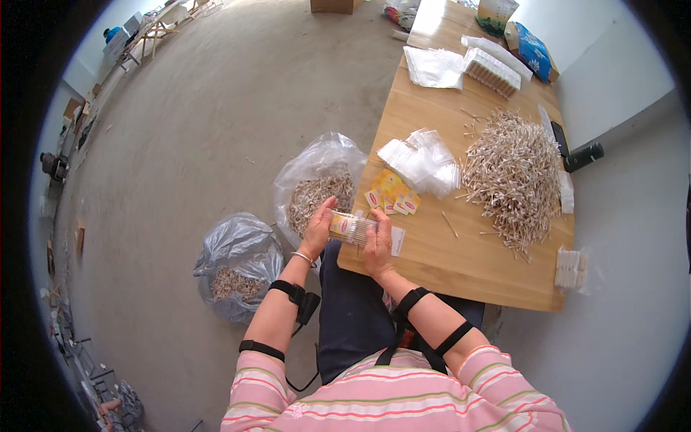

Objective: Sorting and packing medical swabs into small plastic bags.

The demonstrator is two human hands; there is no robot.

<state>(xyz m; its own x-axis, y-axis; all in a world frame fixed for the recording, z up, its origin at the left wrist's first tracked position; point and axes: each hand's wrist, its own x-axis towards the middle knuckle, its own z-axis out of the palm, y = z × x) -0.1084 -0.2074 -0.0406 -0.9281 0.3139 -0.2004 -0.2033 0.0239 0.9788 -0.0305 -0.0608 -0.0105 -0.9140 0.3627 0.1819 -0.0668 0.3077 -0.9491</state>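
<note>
Between my two hands is a clear packet of cotton swabs [353, 228] with a yellow card inside, held level over the table's near left corner. My left hand [317, 229] grips its left end, fingers closed along the edge. On the other end, my right hand [378, 243] is closed with thumb and fingers. Just beyond the packet lie several yellow cards [393, 191] in a loose spread. Behind those is a stack of clear plastic sleeves [425, 162]. A big heap of loose cotton swabs [512, 173] covers the table's right side.
Two plastic bags of swabs, one clear [317, 162] and one grey [240, 252], stand on the floor left of the wooden table [475, 266]. Packed swab bundles [492, 72] lie at the far end. A black bottle [584, 157] and a small wrapped pack [569, 268] are at the right edge.
</note>
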